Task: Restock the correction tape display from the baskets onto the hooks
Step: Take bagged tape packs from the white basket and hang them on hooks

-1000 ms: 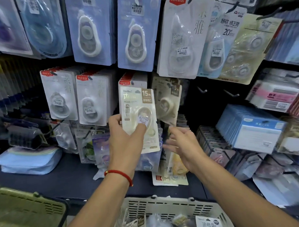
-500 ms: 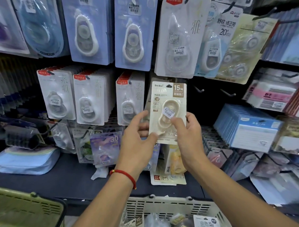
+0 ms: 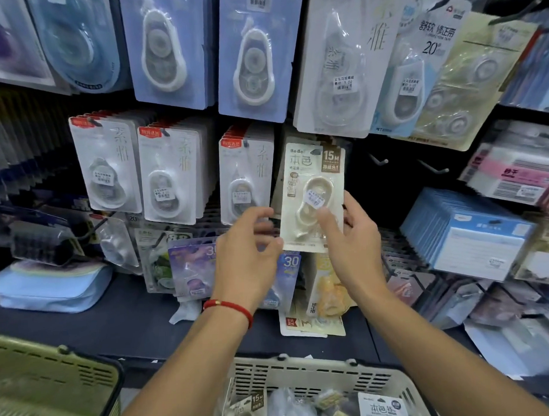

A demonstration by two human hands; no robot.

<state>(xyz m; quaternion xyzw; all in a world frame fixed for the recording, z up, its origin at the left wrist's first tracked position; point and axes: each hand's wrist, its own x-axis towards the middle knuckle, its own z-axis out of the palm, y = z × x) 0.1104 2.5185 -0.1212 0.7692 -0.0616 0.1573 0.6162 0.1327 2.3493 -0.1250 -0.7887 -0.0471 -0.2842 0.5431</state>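
- Right hand (image 3: pixel 351 239) grips the cream correction tape pack (image 3: pixel 313 196): thumb pressed on the front blister, fingers curled behind the right edge.
- Left hand (image 3: pixel 246 250) at the pack's lower-left corner, fingers loosely curled; thumb tip touches the card edge, looks like a light pinch, index finger above it not clearly on the card.
- Hands close together, one on either side of the pack's bottom half.
- Pack held upright, long axis vertical, printed face toward the camera, "15M" label and hang hole at the top; slight lean to the left at the top.
- Pack sits in front of the display, just right of the white hanging packs (image 3: pixel 246 177), left of the bare hooks (image 3: pixel 379 160).
- White basket (image 3: pixel 305 373) below the arms holds more packs; green basket (image 3: pixel 54 374) at lower left.
- Red bracelet (image 3: pixel 230 305) on left wrist.
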